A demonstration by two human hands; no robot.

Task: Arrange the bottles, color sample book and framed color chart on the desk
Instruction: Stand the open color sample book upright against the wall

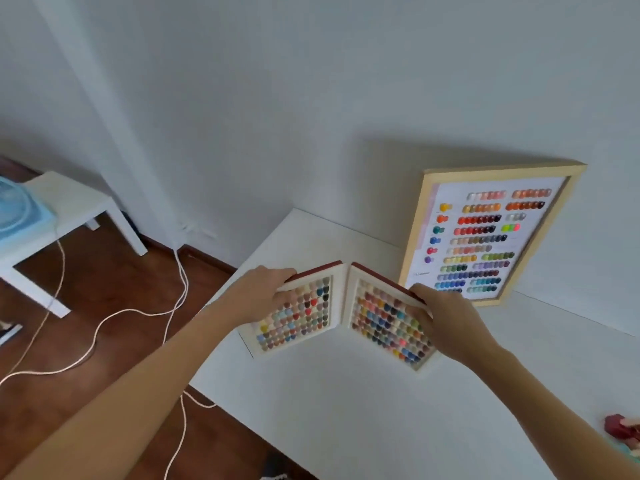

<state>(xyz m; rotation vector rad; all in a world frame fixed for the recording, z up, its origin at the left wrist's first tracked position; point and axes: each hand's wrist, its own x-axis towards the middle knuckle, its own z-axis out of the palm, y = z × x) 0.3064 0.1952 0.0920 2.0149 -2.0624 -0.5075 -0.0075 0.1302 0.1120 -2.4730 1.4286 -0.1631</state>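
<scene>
The color sample book (346, 313) stands open on the white desk (363, 410), its two pages full of small coloured chips facing me. My left hand (263, 292) grips the top of the left page. My right hand (440, 320) holds the outer edge of the right page. Behind the book, the framed color chart (491, 233) in a light wood frame leans upright against the wall. No bottles are clearly visible.
A small red and pink object (623, 431) lies at the desk's right edge. A low white side table (79, 209) with a light blue item (20, 209) stands at left on the wood floor. White cables (138, 313) trail across the floor.
</scene>
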